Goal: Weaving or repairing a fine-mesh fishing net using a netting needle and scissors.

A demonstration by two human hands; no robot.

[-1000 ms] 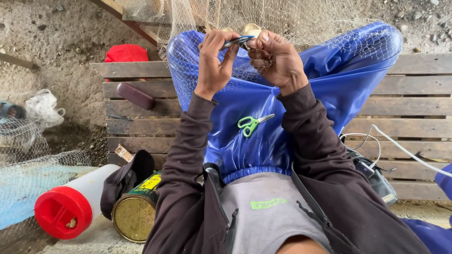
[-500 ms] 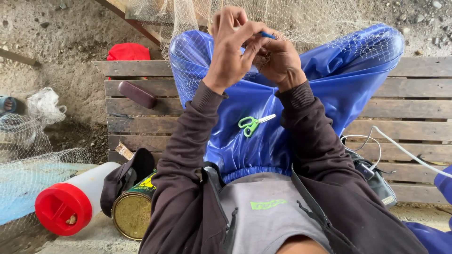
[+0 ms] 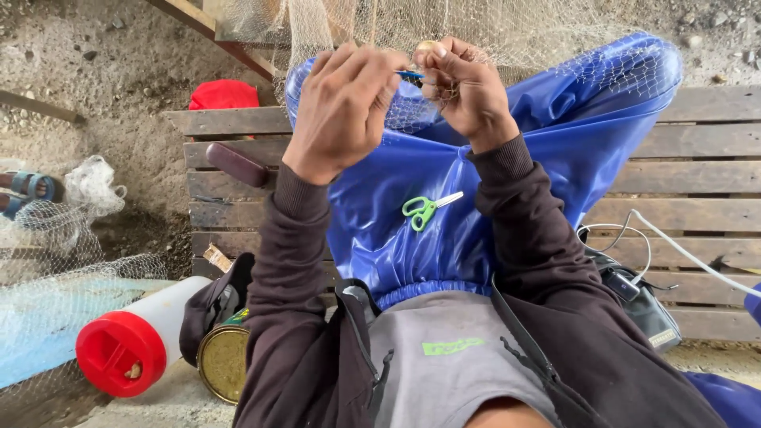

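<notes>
— Hands first: where are they now?

— Both up at the net, over the blue-clad knees. The left hand has turned since a second ago: then its palm side faced the camera with fingers pinching a blue tool; now its back faces the camera, fingers curled over and closed.

— Closed on what?

— On the needle, a small blue tool. Only a short tip shows between the two hands; a second ago more of its length was visible.

— And the right hand?

— Hardly moved. It stays bunched tight on a fold of net mesh, fingertips pinched together, just beside the needle tip.

— Half a second ago?

— The left hand was higher, crossing in front of the right. It has dropped a little and shifted left, so the hands now sit side by side, nearly touching.

— Anything else changed?

— Green scissors lie in the same spot on the blue lap. The jar with the red lid and the tin rest low left as before; the camera has drifted slightly, so they sit a bit further right. The pallet is underneath.
</notes>
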